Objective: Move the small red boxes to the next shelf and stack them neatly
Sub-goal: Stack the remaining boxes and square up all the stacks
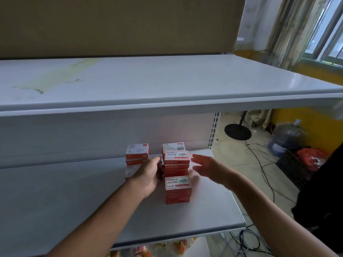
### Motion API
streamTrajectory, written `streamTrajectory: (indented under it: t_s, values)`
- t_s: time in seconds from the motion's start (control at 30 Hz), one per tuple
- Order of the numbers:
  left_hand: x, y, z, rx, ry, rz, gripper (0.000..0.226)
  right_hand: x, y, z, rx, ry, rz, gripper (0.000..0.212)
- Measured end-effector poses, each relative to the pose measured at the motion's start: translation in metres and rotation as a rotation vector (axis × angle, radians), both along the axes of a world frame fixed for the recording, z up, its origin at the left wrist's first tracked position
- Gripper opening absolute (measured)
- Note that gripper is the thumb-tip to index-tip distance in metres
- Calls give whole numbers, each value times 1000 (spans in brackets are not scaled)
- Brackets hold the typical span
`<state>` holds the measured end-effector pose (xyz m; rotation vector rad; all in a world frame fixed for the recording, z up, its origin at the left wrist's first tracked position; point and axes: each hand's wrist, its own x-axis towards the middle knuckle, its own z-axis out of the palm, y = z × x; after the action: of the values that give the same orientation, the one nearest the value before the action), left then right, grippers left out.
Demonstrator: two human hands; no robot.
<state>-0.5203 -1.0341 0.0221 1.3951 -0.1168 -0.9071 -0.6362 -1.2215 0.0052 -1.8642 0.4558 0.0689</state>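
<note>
Several small red and white boxes stand in stacks on the middle white shelf (pixel 74 201). A front stack (pixel 177 190) sits nearest me, a taller middle stack (pixel 176 161) right behind it, and a back stack (pixel 173 146) against the rear panel. A short stack (pixel 137 153) stands apart to the left. My left hand (pixel 150 174) reaches to the left side of the middle stack, fingers curled against it. My right hand (pixel 207 166) hovers just right of that stack, fingers straight, holding nothing.
An upper white shelf (pixel 167 84) overhangs the work area, with a brown backboard above it. To the right lie a floor with cables (pixel 259 164), a fan base (pixel 237 132), a water jug (pixel 286 136) and a dark crate (pixel 304 164). Packaged goods show on the shelf below.
</note>
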Motion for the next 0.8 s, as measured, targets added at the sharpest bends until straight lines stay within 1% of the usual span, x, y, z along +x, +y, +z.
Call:
streamTrajectory:
  t_s: [0.03, 0.07, 0.13, 0.23, 0.3, 0.33, 0.4, 0.47, 0.5, 0.6, 0.7, 0.8]
  values:
    - [-3, 4, -3, 4, -69, -27, 25, -6, 3, -2, -129, -11, 55, 68]
    - [-5, 8, -6, 20, -127, -37, 24, -11, 6, -5, -227, -18, 105, 78]
    - [-12, 13, -10, 45, -222, -51, 30, -14, 9, -10, -382, -27, 142, 90]
    - [-18, 13, -13, 37, -288, -75, 30, -7, 7, -15, -531, -32, 139, 103]
    - [-21, 11, -16, 42, -286, -41, 27, 0, 6, -17, -559, -41, 177, 106]
    - [-22, 11, -17, 36, -281, -24, 27, 2, 6, -18, -552, -51, 203, 104]
    - [-25, 12, -17, 10, -265, 0, 26, 3, 9, -18, -533, -76, 220, 93]
    - [-27, 13, -16, -44, -202, 30, 26, 6, 15, -15, -494, -129, 198, 78]
    - [-26, 13, -18, -63, -171, 52, 27, 7, 18, -13, -486, -159, 199, 74]
    - [-25, 12, -24, -118, -69, 124, 26, 8, 25, -6, -516, -247, 219, 81]
    - [-29, 10, -26, -141, -82, 149, 39, 8, 25, -6, -520, -279, 232, 75]
    - [-35, 8, -27, -123, -134, 153, 45, 8, 25, -9, -560, -292, 221, 56]
